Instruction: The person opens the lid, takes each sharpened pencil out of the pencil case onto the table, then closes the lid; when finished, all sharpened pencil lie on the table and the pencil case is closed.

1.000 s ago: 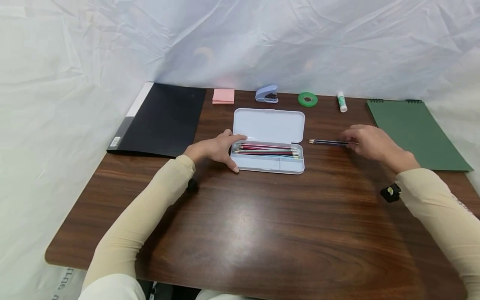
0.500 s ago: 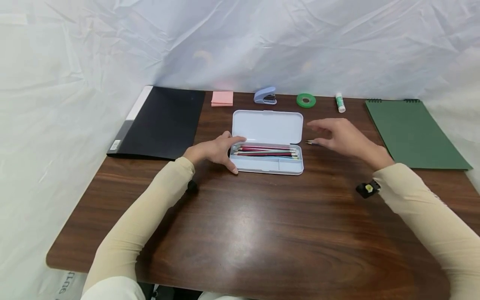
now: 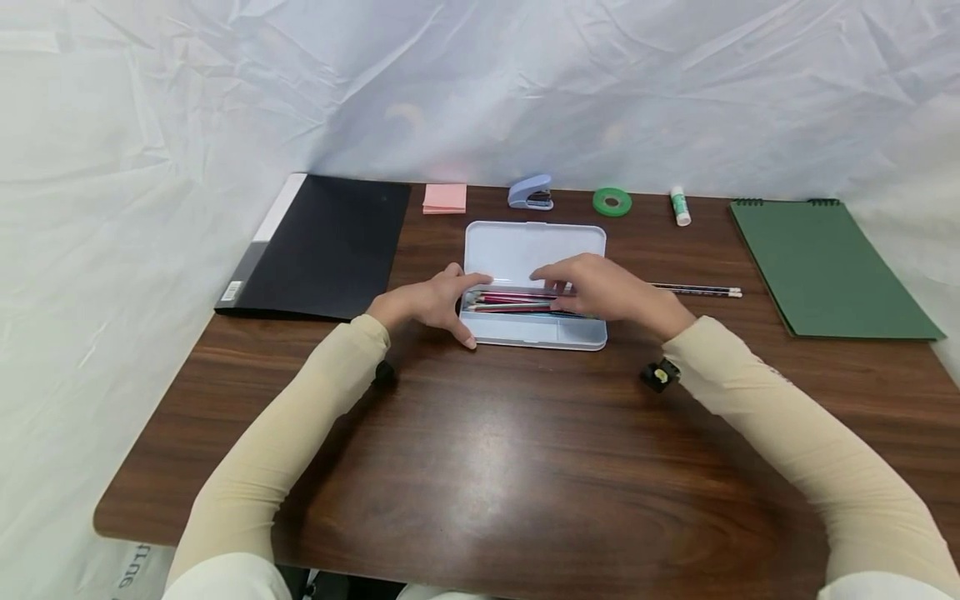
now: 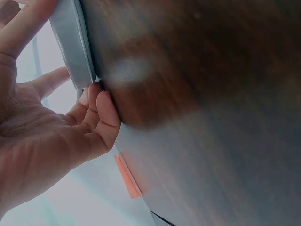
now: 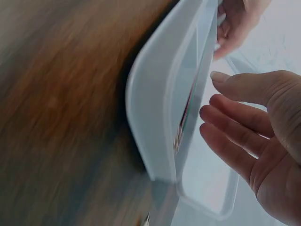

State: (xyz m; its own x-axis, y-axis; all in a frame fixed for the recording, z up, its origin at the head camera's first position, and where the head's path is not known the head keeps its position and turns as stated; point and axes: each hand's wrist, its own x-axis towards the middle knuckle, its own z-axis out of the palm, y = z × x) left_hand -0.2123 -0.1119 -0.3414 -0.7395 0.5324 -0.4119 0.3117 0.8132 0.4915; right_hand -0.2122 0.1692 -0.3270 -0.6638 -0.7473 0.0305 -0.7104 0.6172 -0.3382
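A white pencil case (image 3: 536,333) lies with its lid raised back, several coloured pencils (image 3: 517,302) in its long compartment. My left hand (image 3: 435,300) holds the case's left end, thumb at the front edge and index finger by the hinge; the left wrist view has the other fingers (image 4: 106,110) bent close to the end wall. Over the case's right half is my right hand (image 3: 600,287), fingertips above the pencils and hiding part of them. In the right wrist view its fingers (image 5: 230,122) are parted, nothing between them and the thumb. Dark pencils (image 3: 697,290) lie on the table right of the case.
Along the back stand pink sticky notes (image 3: 445,198), a lilac stapler (image 3: 531,192), green tape (image 3: 612,202) and a glue stick (image 3: 680,207). A black folder (image 3: 330,246) lies left, a green spiral pad (image 3: 832,267) right. The brown table (image 3: 480,467) stretches in front.
My right hand has left the dark pencils on the right and moved left to over the pencil case. The dark pencils stay on the table. My left hand has kept its hold.
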